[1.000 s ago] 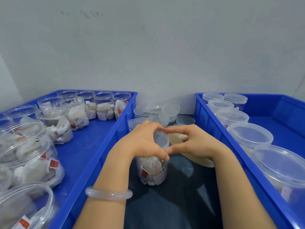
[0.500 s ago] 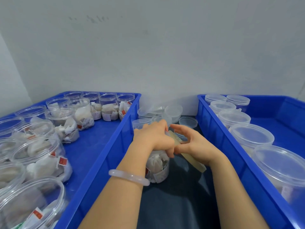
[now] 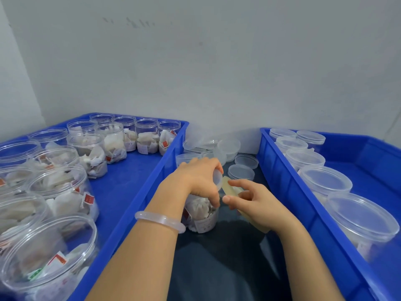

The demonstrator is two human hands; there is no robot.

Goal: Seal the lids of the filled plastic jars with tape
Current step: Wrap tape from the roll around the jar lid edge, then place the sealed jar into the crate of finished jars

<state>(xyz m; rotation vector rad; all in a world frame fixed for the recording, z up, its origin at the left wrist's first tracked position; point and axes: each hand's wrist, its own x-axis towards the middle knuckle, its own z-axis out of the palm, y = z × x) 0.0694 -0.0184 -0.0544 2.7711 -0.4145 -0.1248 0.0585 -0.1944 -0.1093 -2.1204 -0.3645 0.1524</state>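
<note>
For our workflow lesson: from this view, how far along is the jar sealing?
Seemingly done: lidded jars in the right crate, though any seal on them is too faint to see. In hand: the left hand holds a filled jar by its lid while the right hand holds yellowish tape at its rim. Left: many open jars in the left crate, with loose lids nearby.

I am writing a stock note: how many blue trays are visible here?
2. The left blue tray holds open filled jars; the right blue tray holds lidded jars. Both run off frame; others may lie outside.
</note>
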